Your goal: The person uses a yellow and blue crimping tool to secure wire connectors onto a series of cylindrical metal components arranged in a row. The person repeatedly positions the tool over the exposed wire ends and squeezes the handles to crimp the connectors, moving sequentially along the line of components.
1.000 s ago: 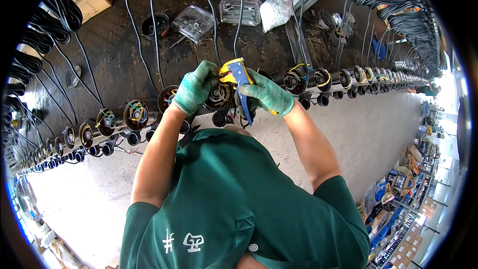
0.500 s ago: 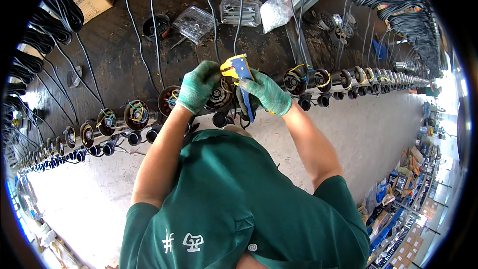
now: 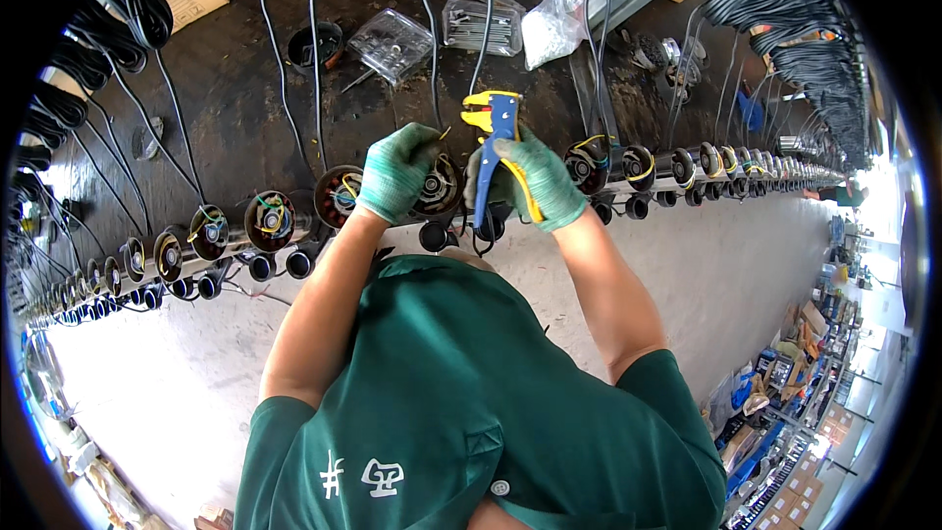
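Left hand in a green knit glove (image 3: 396, 173) pinching a thin yellow wire (image 3: 444, 133) off the round copper-wound motor stator (image 3: 439, 186), fingers closed on it, probably to keep it taut. Right gloved hand (image 3: 538, 180) wrapped tight round the blue-and-yellow plastic-handled wire stripper (image 3: 496, 137), head up beside the wire. Stator sitting mid-row on the long metal rail (image 3: 226, 260) at the edge of the dark grimy bench (image 3: 235, 108), same-looking units either side, glossy black cables (image 3: 314, 59) trailing back.

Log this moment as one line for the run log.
left hand: pinching wire at motor | right hand: gripping blue-yellow wire stripper | bench: motors in row
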